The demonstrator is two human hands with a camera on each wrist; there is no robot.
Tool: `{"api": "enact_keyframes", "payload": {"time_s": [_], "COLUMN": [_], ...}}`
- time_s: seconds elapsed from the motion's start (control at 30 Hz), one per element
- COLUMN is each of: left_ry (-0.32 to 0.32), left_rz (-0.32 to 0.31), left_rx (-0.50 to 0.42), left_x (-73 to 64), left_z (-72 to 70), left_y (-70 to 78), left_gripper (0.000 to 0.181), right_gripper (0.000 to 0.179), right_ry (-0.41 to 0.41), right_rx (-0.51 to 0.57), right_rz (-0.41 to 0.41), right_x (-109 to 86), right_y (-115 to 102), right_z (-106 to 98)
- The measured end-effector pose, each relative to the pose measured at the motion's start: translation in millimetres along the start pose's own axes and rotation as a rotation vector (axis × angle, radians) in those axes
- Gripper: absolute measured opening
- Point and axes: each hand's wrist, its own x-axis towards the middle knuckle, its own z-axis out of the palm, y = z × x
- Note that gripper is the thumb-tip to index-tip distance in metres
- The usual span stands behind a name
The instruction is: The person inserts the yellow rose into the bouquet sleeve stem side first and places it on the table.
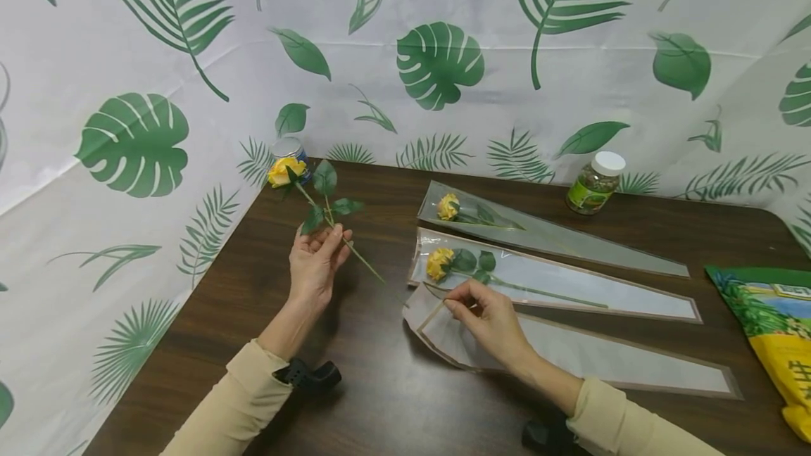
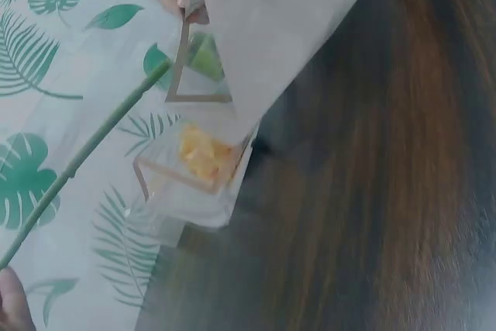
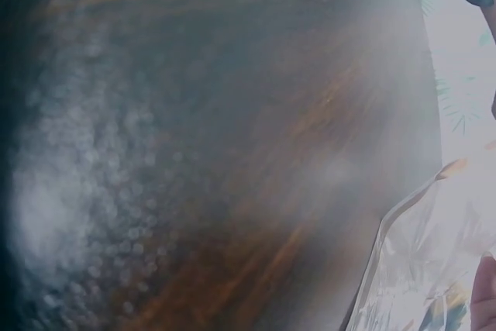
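In the head view my left hand (image 1: 317,259) pinches the green stem of a yellow rose (image 1: 286,171). Its bloom points away to the upper left, and the bare stem end slants down to the right. My right hand (image 1: 488,319) pinches the wide end of a tapered flower sleeve (image 1: 621,354), whose edge is lifted off the table. The left wrist view shows the stem (image 2: 77,156) crossing in front of the sleeve's wide end. Just beyond lies a second sleeve (image 1: 652,302) with a yellow rose (image 1: 439,263) inside.
A third sleeve (image 1: 608,252) holding another yellow rose (image 1: 448,207) lies farther back. Behind it stands a white-lidded jar (image 1: 595,185). A can (image 1: 290,148) is at the back left, and a yellow-green bag (image 1: 769,329) lies at the right edge of the dark wooden table (image 1: 374,400).
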Motion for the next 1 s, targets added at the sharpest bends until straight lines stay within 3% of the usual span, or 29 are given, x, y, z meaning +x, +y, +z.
{"api": "enact_keyframes", "payload": {"time_s": [0.17, 0.23, 0.6, 0.77, 1.0], "left_ry": [0.001, -0.016, -0.112, -0.153, -0.165], "left_rz": [0.112, 0.132, 0.152, 0.152, 0.149], "left_rx": [0.006, 0.033, 0.102, 0.112, 0.166], "left_x": [-8.9, -13.9, -37.0, -42.8, -50.6], "left_z": [7.0, 7.8, 13.5, 15.3, 14.3], "left_y": [-9.3, -16.1, -48.4, -53.7, -56.8], "left_gripper": [0.033, 0.037, 0.048, 0.059, 0.058], "right_gripper": [0.008, 0.007, 0.006, 0.006, 0.005], "right_ry": [0.008, 0.009, 0.015, 0.025, 0.033], "right_rx": [-0.015, -0.008, 0.009, 0.006, 0.017], "right_rz": [-0.003, -0.002, -0.019, -0.002, -0.01], "right_x": [-0.3, -1.0, 0.9, 1.2, 2.4], "right_y": [-2.4, 7.6, 7.9, 7.5, 6.1], "right_z": [1.8, 3.4, 5.8, 6.7, 8.1]}}
